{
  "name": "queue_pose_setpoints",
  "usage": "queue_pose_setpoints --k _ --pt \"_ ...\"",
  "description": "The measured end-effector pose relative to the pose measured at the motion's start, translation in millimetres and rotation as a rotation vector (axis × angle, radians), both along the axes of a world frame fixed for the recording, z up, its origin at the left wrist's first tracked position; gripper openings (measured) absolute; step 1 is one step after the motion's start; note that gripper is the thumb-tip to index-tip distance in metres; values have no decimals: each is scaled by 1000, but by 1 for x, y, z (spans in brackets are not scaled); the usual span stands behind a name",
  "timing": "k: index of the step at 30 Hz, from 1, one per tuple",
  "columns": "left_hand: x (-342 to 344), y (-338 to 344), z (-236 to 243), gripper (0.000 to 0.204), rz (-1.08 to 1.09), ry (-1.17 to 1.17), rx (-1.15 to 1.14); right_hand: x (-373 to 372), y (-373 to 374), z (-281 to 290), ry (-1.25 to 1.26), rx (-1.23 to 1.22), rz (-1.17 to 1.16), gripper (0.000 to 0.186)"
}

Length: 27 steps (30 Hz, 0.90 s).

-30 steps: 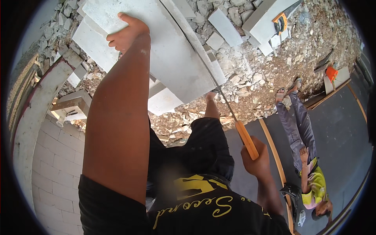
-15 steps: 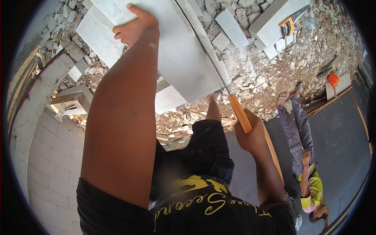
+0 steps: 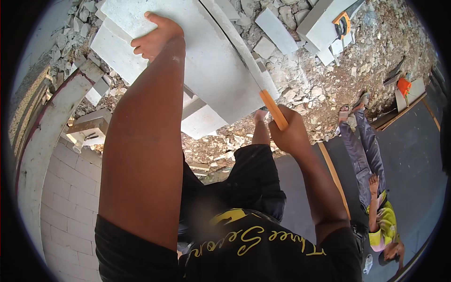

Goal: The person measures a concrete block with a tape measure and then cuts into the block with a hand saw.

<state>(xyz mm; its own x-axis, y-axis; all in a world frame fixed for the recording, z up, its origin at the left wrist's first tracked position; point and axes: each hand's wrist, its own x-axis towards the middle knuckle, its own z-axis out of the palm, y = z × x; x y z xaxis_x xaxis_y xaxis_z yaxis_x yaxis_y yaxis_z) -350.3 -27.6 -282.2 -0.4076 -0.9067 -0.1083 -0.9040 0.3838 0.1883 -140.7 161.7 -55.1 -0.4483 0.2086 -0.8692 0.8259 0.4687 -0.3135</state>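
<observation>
A large pale grey lightweight concrete block (image 3: 206, 61) lies in front of me, with a long narrow cut along its right side. My left hand (image 3: 159, 37) grips its left edge, thumb spread on the top and fingers bent at the edge. In my right hand (image 3: 290, 130) is the orange handle of a handsaw (image 3: 273, 109), at the near end of the cut. The saw's blade is mostly hidden inside the cut. A narrow strip of block (image 3: 244, 58) runs along the cut's right side.
Another handsaw (image 3: 342, 26) rests on a block (image 3: 319, 23) at the upper right. Rubble (image 3: 310, 98) covers the ground. Further right is another person (image 3: 383, 221) in a yellow-green top, near an orange-red object (image 3: 404, 85). A block wall (image 3: 70, 202) stands at left.
My right hand has pushed the handsaw forward and up-left, so its handle now meets the block and less blade shows. My left hand keeps its place on the block.
</observation>
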Motion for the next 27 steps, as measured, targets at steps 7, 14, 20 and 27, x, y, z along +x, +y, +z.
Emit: queue_pose_setpoints --k 7,14,20,27 --pt "3 -18 15 78 -17 1 -3 71 10 71 -12 -35 -46 4" --pt "4 10 5 81 -18 -27 44 -9 4 -27 -30 -10 32 10" --pt "1 -15 11 81 -2 -30 10 35 9 19 -6 -24 -17 9" --pt "5 4 9 82 -32 -77 14 35 15 7 -55 26 1 8"
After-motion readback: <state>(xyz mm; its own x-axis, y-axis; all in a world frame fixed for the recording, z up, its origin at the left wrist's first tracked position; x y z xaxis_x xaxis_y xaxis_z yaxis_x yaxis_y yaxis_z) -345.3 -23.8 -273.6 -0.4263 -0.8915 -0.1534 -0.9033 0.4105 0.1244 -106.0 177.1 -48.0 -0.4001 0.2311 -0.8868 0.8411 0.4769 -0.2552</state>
